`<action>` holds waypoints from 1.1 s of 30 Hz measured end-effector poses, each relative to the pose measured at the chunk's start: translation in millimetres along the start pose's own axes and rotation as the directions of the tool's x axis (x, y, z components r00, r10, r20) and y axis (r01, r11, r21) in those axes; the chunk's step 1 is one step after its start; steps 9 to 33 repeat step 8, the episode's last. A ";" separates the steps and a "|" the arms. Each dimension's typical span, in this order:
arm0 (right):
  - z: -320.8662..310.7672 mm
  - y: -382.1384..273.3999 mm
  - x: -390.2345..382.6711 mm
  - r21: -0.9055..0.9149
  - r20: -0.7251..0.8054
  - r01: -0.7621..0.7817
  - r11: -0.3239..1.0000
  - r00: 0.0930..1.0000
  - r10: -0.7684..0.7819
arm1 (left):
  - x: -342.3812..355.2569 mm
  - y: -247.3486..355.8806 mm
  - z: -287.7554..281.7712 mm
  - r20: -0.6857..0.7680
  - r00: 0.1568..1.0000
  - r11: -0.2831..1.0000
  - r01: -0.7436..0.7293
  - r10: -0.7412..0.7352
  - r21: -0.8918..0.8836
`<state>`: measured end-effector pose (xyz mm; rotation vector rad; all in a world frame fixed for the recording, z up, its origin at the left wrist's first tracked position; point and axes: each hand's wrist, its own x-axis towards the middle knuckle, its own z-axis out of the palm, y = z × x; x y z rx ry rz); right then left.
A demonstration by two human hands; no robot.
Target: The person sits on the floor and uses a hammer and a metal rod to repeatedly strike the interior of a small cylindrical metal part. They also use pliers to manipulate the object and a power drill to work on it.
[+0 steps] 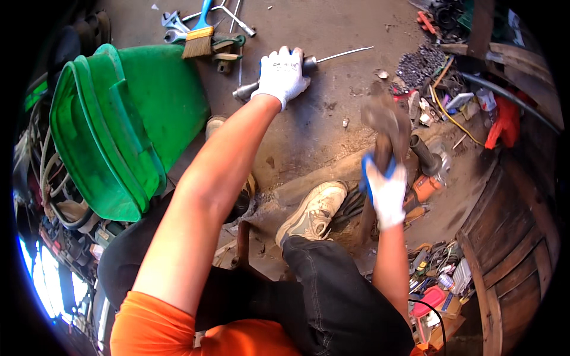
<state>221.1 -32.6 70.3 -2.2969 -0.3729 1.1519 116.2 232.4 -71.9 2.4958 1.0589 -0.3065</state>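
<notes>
My left hand [281, 76], in a white glove, is wrapped over a dark metal cylinder [244, 92] lying on the ground. From the cylinder's right end a thin metal rod [347, 54] sticks out. In my right hand [386, 193], gloved in white and blue, is the wooden handle of a hammer [385, 115]. Its head is smeared by motion, raised to the right of the cylinder and apart from it. My left palm and the middle of the cylinder are hidden under the glove.
A green plastic bin [160, 101] lies on its side at left. Behind it are a blue-handled brush [199, 43] and wrenches [173, 26]. On the right are a heaped chain [417, 69], a red glove [504, 123], an orange angle grinder [425, 188] and loose scrap.
</notes>
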 end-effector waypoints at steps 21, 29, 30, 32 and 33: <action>24.8 175.2 -177.0 0.752 0.086 -0.324 0.574 0.912 0.402 | -79.2 50.4 -50.1 -0.139 0.984 0.761 -0.176 0.114 -0.624; 24.8 175.2 -177.0 0.752 0.086 -0.324 0.574 0.912 0.402 | -79.2 50.4 -50.1 -0.139 0.984 0.761 -0.176 0.114 -0.624; 24.8 175.2 -177.0 0.752 0.086 -0.324 0.574 0.912 0.402 | -79.2 50.4 -50.1 -0.139 0.984 0.761 -0.176 0.114 -0.624; 24.8 175.2 -177.0 0.752 0.086 -0.324 0.574 0.912 0.402 | -79.2 50.4 -50.1 -0.139 0.984 0.761 -0.176 0.114 -0.624; 24.8 175.2 -177.0 0.752 0.086 -0.324 0.574 0.912 0.402 | -79.2 50.4 -50.1 -0.139 0.984 0.761 -0.176 0.114 -0.624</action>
